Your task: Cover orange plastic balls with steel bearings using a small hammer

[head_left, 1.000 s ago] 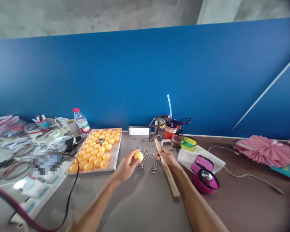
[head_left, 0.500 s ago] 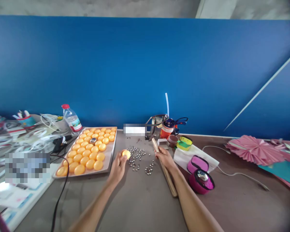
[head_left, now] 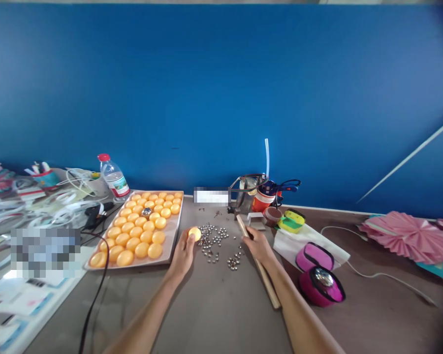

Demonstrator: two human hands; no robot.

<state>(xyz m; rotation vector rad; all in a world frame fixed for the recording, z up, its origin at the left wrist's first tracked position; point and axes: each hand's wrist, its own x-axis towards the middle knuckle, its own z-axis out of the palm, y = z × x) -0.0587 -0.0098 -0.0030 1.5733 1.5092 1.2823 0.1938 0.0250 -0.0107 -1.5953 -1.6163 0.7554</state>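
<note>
In my left hand (head_left: pixel 183 253) is a glossy orange ball (head_left: pixel 195 234), gripped between thumb and fingers above the table. It looks like the many orange balls (head_left: pixel 137 231) sitting in rows in a shallow tray (head_left: pixel 172 236) to the left. My right hand (head_left: pixel 257 243) has its fingers closed over the upper part of a long wooden stick (head_left: pixel 266 281), which slants toward me beneath the wrist. Small shiny metal balls (head_left: pixel 211 238) lie scattered between my hands, with a smaller cluster (head_left: pixel 234 261) near the stick.
A magenta round case (head_left: pixel 319 290) with a silver dome stands right of my forearm, beside white paper (head_left: pixel 335 246) and a yellow-green pouch (head_left: pixel 291 221). Cups and cables (head_left: pixel 264 199) stand at the back. A water bottle (head_left: pixel 114 179) and tangled white cables (head_left: pixel 64 211) crowd the left.
The view has tilted down and turned slightly left, so everything sits a little further right in the picture. Both hands keep their holds on the ball and the stick.
</note>
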